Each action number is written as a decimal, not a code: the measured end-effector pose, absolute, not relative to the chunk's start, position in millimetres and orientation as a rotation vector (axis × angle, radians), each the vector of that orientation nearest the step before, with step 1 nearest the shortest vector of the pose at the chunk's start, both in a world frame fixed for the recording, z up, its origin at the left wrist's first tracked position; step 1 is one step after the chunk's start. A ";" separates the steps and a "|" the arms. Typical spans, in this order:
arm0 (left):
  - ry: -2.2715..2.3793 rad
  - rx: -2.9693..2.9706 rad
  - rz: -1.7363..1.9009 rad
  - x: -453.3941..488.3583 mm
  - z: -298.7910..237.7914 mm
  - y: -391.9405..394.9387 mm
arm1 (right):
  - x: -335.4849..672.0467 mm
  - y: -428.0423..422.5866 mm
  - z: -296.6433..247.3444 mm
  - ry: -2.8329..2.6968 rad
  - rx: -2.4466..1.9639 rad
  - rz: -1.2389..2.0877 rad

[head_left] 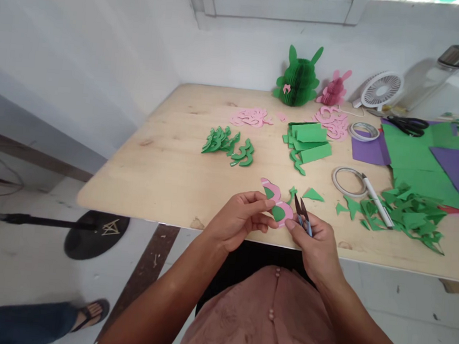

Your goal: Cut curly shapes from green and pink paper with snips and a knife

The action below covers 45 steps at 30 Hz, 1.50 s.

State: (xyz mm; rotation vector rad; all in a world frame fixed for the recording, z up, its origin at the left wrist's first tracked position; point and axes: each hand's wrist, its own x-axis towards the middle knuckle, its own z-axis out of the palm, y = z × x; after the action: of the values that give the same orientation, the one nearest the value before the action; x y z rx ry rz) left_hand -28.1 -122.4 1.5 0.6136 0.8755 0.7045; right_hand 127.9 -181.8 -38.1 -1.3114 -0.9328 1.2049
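Note:
My left hand (245,218) is closed, pinching a curved pink paper cutout (274,192) with green paper behind its openings. Held in my right hand (318,241) is a small pair of scissors (302,214) with dark blades and blue on the handles, the blades slightly apart and pointing away from me. My right thumb reaches the lower right edge of the pink cutout. Just past the blades lie a thin green scrap (293,193) and a green triangle of paper (314,194).
Green curved cutouts (218,140), pink cutouts (252,117) and folded green strips (309,141) lie farther back. Tape rolls (349,182), a white pen (377,200), green scraps (413,213) and black scissors (408,125) are right. Paper rabbits (299,82) and a fan (381,90) stand by the wall.

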 end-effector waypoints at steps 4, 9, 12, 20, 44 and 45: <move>0.886 0.621 0.696 -28.6 0.6 -122.3 | 128.2 -180.8 -38.2 -0.934 -1.318 1.203; 0.898 0.631 0.697 -28.6 2.0 -121.5 | 127.9 -179.7 -37.0 -0.953 -1.329 1.194; 0.900 0.641 0.692 -28.6 3.1 -121.2 | 127.6 -179.1 -35.8 -0.968 -1.345 1.182; 0.896 0.664 0.707 -29.7 3.2 -121.5 | 127.7 -178.5 -36.2 -0.965 -1.322 1.223; 0.944 0.689 0.783 -28.8 1.0 -121.6 | 142.6 -183.2 -26.0 -1.238 -1.464 1.065; 0.947 0.690 0.788 -28.7 1.2 -122.1 | 141.4 -183.4 -25.1 -1.250 -1.468 1.056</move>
State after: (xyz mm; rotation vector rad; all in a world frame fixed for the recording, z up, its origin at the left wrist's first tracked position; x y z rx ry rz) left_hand -28.7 -122.1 1.2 0.6904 0.9468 0.7884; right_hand 141.4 -183.4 -25.1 -1.4680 -1.2503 1.0560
